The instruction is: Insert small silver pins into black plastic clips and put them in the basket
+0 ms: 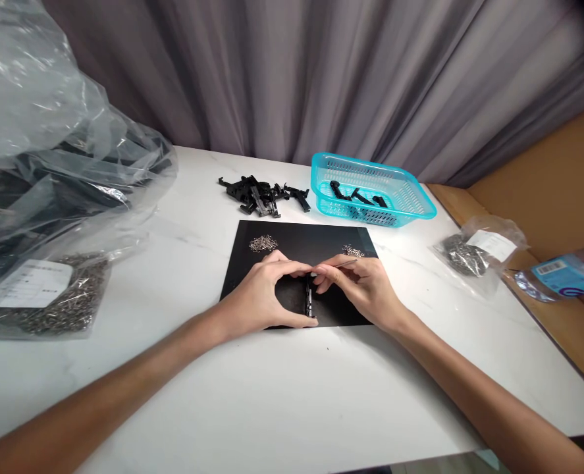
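Note:
My left hand (pixel 262 286) spans a narrow black plastic part (pixel 309 299), with the thumb at its near end and the fingertips at its far end. The part stands lengthwise over a black mat (pixel 292 237). At the far end of the part, my right hand (pixel 365 286) pinches a thin metal tool (pixel 345 263), whose shaft points out to the right. The fingers hide the tool's tip. Two small heaps of tiny metal pieces lie on the mat: one heap (pixel 263 243) beyond my left hand, the other heap (pixel 353 251) just beyond my right.
Behind the mat is a pile of black plastic parts (pixel 259 195). A blue basket (pixel 420 209) to its right holds several similar parts. Bags of small metal pieces lie left (pixel 74 296) and right (pixel 464 255). A large clear bag (pixel 99 158) fills the back left; cardboard (pixel 543 171) stands right.

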